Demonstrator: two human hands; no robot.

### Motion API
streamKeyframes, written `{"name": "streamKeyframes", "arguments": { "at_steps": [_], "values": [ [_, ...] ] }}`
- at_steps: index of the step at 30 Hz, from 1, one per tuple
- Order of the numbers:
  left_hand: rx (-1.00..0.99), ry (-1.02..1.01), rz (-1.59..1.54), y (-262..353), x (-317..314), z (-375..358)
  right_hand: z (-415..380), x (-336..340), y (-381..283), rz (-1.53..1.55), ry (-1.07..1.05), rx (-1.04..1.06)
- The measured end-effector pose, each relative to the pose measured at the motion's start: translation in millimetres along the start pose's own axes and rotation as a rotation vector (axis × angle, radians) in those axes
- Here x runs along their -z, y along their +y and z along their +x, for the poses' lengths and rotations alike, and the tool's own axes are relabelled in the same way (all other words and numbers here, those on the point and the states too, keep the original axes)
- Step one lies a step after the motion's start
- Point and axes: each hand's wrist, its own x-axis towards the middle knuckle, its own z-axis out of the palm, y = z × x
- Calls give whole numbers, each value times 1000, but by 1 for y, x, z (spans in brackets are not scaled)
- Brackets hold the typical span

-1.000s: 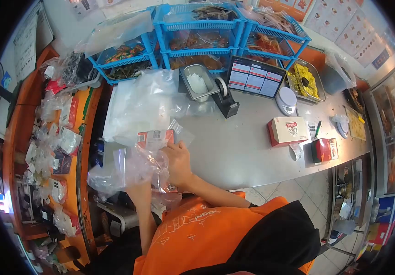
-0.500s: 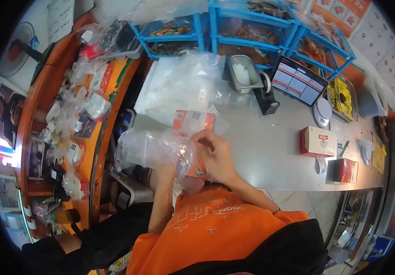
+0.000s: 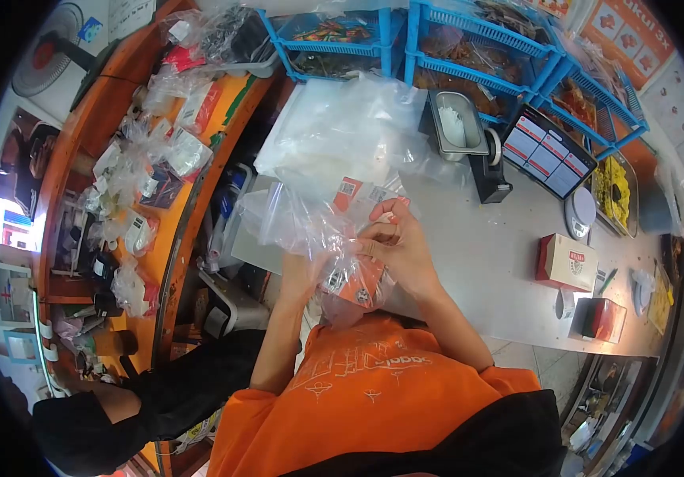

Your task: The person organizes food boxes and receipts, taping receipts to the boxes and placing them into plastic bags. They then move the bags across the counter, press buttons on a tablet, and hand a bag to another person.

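Now holding the orange-and-white packet (image 3: 358,191) at way more of a slant, spreading the fingers of the right hand (image 3: 405,253) wider beside the clear bag (image 3: 304,219), and facing further left than before.

The metal table (image 3: 477,250) bears clear plastic bags (image 3: 334,119), a black tape dispenser (image 3: 488,179), a tablet (image 3: 548,151), a scale (image 3: 580,211), a cream-and-red box (image 3: 568,262) and a red box (image 3: 603,319).

Frame centre contains two hands (image 3: 309,269) (image 3: 396,245). Upper right contains one tablet (image 3: 550,151), one tape dispenser (image 3: 490,179) and one metal container (image 3: 457,123). Right side contains two boxes (image 3: 567,262) (image 3: 606,319), one scale (image 3: 580,208) and one green pen (image 3: 609,280). Upper left contains one fan (image 3: 46,57).
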Motion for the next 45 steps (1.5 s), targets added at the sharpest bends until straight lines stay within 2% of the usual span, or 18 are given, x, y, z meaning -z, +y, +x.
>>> {"name": "streamKeyframes", "arguments": {
  "at_steps": [7,9,13,15,19,21,22,24,25,29,31,32,35,37,40,42,44,45],
  "values": [
    [-58,-65,327,9,10,-1,0,-2,-3,91,52,-20],
    [-78,-265,668,37,9,-8,0,1,7,13,74,36],
    [-128,-224,350,54,0,2,-16,-16,10,-326,128,470],
    [183,-193,41,51,-11,13,-27,-22,5,-392,74,428],
    [148,-226,377,82,-15,18,-17,-11,10,-615,-239,486],
    [-385,-74,494,91,-10,19,-12,1,-15,-296,-172,205],
    [-396,-54,493,96,-7,24,0,2,-16,-301,-193,213],
    [-609,-282,583,107,2,33,26,-1,-6,-1016,-199,431],
    [-620,-266,581,118,10,40,31,-6,13,-945,-161,258],
    [-618,-254,597,152,92,105,108,-37,-1,-1221,-174,725],
    [-402,-94,503,135,163,161,137,-97,-60,-172,185,333],
    [-256,37,448,119,197,195,160,-114,-72,-175,187,346],
    [-146,42,1018,108,264,289,240,-159,-93,-298,128,565],
    [-465,228,1602,87,289,350,309,-184,-85,-397,40,650],
    [-374,228,1763,55,345,405,392,-229,-60,-591,15,576],
    [-233,171,1546,61,360,420,453,-251,-19,-585,-44,601],
    [-317,227,1578,56,375,434,515,-255,33,-845,-33,962],
    [-335,195,1538,54,386,440,533,-245,56,-1102,-91,898]
  ]
}}
